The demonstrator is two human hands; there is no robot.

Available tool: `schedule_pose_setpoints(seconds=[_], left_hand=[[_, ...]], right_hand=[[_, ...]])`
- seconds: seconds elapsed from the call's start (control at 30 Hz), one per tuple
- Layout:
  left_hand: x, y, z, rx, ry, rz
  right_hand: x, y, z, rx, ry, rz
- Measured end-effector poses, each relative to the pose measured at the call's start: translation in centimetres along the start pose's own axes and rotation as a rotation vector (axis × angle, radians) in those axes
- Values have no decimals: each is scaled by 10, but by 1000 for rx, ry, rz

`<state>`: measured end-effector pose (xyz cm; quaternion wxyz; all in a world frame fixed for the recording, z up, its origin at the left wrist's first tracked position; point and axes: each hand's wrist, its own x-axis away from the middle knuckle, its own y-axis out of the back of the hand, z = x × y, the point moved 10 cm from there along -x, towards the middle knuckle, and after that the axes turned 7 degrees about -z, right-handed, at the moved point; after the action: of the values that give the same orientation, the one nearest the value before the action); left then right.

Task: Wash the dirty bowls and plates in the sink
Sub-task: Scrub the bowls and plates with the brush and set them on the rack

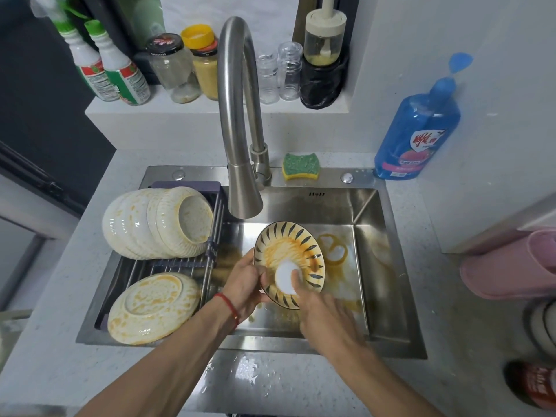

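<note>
Over the steel sink (373, 266) the left hand (243, 284) grips a patterned plate (282, 245) by its left rim, thumb on the front, holding it tilted with its face toward the camera; the plate has dark leaf marks round the edge and orange smears across the middle; the right hand (325, 314) presses a white sponge (287, 278) against the lower part of that face, fingers curled over it, though the hand is blurred; the tap (237, 115) arches above, its spout just over the plate's upper edge; orange residue lies on the sink floor to the right of the plate; on the rack (180, 266) across the left of the sink, a stack of stained bowls (156, 224) lies on its side, and in front of it 1 stained plate (153, 308) rests upside down; a green and yellow scouring pad (301, 166) sits on the back ledge beside the tap base; a blue soap bottle (418, 130) stands at the right rear corner.
</note>
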<state>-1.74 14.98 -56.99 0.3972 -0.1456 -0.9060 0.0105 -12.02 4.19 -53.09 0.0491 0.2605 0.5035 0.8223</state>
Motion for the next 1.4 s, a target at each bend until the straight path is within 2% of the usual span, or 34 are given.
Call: schedule_pose_setpoints(seconds=[0.03,0.17,0.3,0.43,0.57,0.67,0.77,0.87,0.97,1.07,1.17,1.33,1.4], left_hand=[[-1,1,-1,3,-6,-4],[-7,5,-4,33,-21,-20],[-8,5,-12,-11,-49,-19],[7,-10,-4,-107,-26,57],[13,-22,0,-41,69,199],[12,-22,-3,34,125,236],[16,-26,-1,179,202,283],[9,-17,8,269,222,210],[-2,0,11,182,160,61],[-5,-1,-2,87,41,14],[-5,-7,-15,21,-41,-9],[-2,-6,-18,-86,-63,-37],[-2,-5,-23,-100,-83,-48]], right_hand=[[6,-5,7,-12,18,13],[-6,-4,-24,17,-111,-21],[8,1,-10,137,-57,41],[-31,29,-28,156,-174,-53],[-43,45,12,62,-21,-134],[-32,42,39,26,136,-97],[-16,40,47,103,226,-46],[7,33,50,180,291,46],[15,27,21,211,266,162],[7,34,-15,284,168,158],[17,23,-1,266,209,193],[-3,43,-30,355,92,130],[8,29,-15,298,134,183]])
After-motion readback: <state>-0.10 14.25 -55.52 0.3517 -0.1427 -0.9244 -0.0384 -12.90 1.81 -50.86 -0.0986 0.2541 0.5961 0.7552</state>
